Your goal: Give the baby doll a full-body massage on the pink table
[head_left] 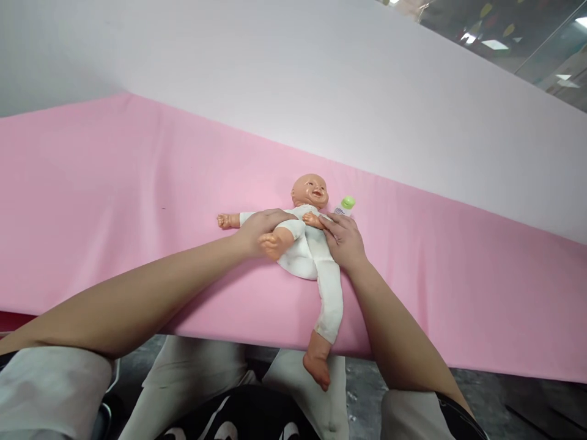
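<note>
Glossy plastic doll head, matt cloth body

The 2 hands, left and right, and the forearms are bare; the left sleeve is pale grey, ending in a broad, smooth band. The right sleeve is likewise pale grey, joined to a black section. Torso garment is black with rounded whitish markings and a thin pale curved line; trousers are off-white, loose and creased.
</note>
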{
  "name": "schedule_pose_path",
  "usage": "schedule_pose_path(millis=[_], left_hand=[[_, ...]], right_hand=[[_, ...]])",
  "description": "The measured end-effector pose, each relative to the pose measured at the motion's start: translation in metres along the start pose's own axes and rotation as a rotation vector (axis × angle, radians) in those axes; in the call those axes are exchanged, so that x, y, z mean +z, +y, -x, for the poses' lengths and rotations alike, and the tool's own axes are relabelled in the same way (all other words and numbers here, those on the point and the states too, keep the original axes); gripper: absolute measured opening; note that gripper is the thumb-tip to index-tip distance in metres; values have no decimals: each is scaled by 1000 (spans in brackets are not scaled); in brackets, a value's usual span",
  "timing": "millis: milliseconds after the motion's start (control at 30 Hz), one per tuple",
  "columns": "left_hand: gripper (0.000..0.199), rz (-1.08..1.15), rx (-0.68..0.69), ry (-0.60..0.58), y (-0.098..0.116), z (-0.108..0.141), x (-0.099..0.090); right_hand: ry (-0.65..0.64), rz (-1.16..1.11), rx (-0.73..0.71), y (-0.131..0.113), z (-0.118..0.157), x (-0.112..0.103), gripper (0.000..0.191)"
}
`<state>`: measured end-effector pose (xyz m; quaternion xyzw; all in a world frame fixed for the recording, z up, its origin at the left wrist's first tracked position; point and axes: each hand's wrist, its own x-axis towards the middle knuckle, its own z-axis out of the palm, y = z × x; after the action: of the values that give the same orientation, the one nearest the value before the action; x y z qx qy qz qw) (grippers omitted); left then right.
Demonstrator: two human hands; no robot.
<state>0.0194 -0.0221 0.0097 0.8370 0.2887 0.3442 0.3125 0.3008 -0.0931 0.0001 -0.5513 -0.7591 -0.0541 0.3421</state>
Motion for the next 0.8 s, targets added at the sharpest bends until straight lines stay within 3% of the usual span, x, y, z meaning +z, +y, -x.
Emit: schedule_pose_path(millis=[100,167,300,467,567,667,800], left_hand=[[49,-51,165,-38,-2,-3,5],[44,-96,250,4,3,1,6],[29,-94,337,99,24,16,4],[24,-3,565,-4,46,33,10],[29,5,627,-113,51,39,16],[32,3,652,-185,53,42,19],[30,69,647,-149,53,40,19]], right_hand=[[-15,6,12,1,0,0,39],[8,-24,67,1,1,-1,39],[156,-248,316,9,5,-9,38],[348,-547,586,38,11,-28,62],[355,-487,797,60,14,-35,62],[255,-327,978,77,16,-35,45],[191,-167,959,82,17,-34,32]])
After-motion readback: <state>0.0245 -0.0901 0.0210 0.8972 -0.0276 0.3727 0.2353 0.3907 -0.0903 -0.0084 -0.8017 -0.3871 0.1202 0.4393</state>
